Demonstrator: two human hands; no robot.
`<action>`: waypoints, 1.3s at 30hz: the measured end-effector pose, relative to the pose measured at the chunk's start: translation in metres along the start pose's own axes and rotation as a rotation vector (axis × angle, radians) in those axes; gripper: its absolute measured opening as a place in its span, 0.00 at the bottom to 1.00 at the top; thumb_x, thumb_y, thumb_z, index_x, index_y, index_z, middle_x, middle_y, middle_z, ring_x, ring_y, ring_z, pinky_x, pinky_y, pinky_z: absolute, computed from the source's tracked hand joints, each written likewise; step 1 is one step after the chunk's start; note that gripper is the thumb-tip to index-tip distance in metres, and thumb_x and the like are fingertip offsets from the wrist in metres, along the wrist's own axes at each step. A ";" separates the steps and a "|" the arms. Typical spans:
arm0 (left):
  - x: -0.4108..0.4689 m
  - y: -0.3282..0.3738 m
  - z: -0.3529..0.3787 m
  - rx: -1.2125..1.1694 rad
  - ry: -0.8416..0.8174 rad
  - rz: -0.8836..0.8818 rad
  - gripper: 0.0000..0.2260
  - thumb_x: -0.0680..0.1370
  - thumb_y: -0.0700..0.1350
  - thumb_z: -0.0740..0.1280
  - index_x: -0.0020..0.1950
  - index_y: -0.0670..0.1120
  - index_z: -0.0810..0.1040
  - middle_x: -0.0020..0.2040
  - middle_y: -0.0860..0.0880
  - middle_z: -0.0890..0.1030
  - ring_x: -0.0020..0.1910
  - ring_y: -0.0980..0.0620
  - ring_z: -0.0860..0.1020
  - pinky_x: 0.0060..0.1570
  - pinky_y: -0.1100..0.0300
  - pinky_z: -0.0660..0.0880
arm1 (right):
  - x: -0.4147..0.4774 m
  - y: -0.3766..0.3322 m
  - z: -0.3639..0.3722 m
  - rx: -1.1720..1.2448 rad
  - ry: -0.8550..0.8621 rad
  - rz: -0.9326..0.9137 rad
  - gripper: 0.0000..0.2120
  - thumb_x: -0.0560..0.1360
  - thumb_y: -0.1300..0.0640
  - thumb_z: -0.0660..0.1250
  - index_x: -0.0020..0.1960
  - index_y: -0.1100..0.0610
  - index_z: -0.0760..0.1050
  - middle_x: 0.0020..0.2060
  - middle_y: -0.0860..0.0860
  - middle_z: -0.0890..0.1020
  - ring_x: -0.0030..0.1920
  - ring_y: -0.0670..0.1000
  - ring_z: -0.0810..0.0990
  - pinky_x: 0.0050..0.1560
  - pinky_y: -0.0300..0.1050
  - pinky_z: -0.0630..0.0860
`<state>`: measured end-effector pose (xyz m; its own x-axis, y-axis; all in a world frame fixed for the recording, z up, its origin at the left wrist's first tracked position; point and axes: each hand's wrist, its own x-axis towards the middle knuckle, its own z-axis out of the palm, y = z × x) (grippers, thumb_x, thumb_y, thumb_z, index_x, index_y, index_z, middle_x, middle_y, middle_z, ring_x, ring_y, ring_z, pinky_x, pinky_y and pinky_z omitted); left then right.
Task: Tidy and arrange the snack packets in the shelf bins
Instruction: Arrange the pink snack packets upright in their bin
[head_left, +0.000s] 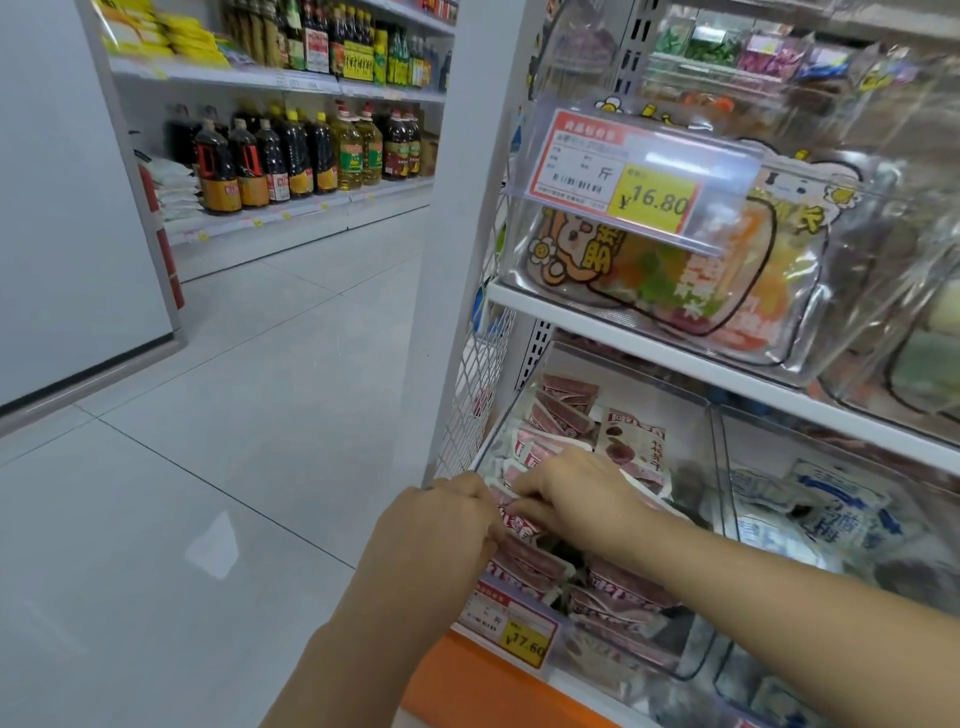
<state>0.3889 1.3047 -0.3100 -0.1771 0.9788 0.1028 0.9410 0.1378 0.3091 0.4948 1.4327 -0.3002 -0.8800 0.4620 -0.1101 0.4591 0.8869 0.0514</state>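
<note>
A clear plastic shelf bin (712, 467) on the lower shelf holds several pink-and-white snack packets (618, 590). My left hand (441, 525) and my right hand (576, 496) meet over the bin's front left corner. Both pinch the same red-and-white packet (514, 522) between them, fingers curled on its edges. More packets (563, 402) lie stacked toward the bin's back. The packets under my hands are partly hidden.
A neighbouring bin to the right holds blue-and-white packets (831, 512). The shelf above carries a bin of large cartoon-printed bags (691, 280) with a 16.80 price tag (623, 174). A 17.60 tag (511, 623) hangs on the lower bin's front. Tiled aisle floor (234, 415) lies left, bottle shelves (306, 156) beyond.
</note>
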 end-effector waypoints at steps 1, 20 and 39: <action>0.002 0.000 0.001 0.005 -0.012 -0.003 0.13 0.81 0.48 0.58 0.62 0.56 0.77 0.64 0.57 0.71 0.60 0.55 0.72 0.58 0.60 0.67 | 0.000 0.001 0.001 -0.005 -0.018 -0.002 0.15 0.78 0.45 0.62 0.40 0.55 0.75 0.37 0.55 0.79 0.41 0.57 0.75 0.37 0.44 0.64; 0.049 0.050 0.034 0.157 -0.119 0.050 0.22 0.83 0.54 0.45 0.77 0.56 0.49 0.78 0.56 0.50 0.77 0.53 0.47 0.74 0.47 0.42 | -0.092 0.061 -0.002 0.094 0.059 0.239 0.15 0.81 0.53 0.54 0.59 0.47 0.77 0.60 0.40 0.76 0.62 0.46 0.73 0.66 0.52 0.59; 0.070 0.053 0.015 0.238 0.023 0.183 0.10 0.78 0.52 0.62 0.56 0.54 0.79 0.59 0.54 0.70 0.59 0.53 0.66 0.61 0.55 0.62 | -0.094 0.076 0.001 0.405 0.299 0.325 0.15 0.74 0.60 0.66 0.60 0.52 0.79 0.59 0.46 0.79 0.56 0.49 0.78 0.62 0.46 0.71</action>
<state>0.4305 1.3827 -0.3006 -0.0020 0.9874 0.1584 0.9985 -0.0066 0.0537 0.6124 1.4571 -0.2869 -0.6554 0.7430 0.1355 0.6687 0.6543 -0.3531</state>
